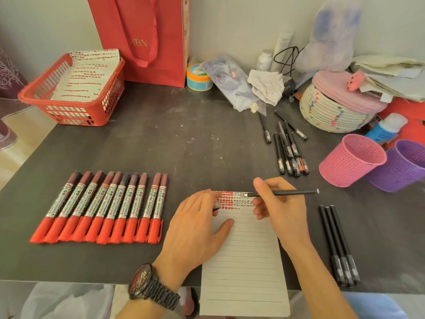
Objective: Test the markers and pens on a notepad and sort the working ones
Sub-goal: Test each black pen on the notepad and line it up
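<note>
The right hand is holding a thin black pen, its grip pinching the barrel near the tip between thumb and fingers. The pen is lying nearly level, with its tip touching the top edge of the white lined notepad, among rows of red and black test marks. The left hand, wearing a dark metal wristwatch, is pressing on the notepad's upper left part, its grip spread with the fingers laid flat. A small dark cap-like piece is showing at its fingertips, though whether it is being held cannot be told.

The notepad is sitting at six o'clock on the dark grey bench, overhanging the near edge. At nine o'clock from it, a row of red-capped markers is lying side by side. At three o'clock, three capped black pens are lying together. At one o'clock, a loose heap of black pens is resting, with a pink mesh cup and a purple mesh cup beside it at two o'clock. A red plastic basket is sitting at ten o'clock, holding marked paper.
</note>
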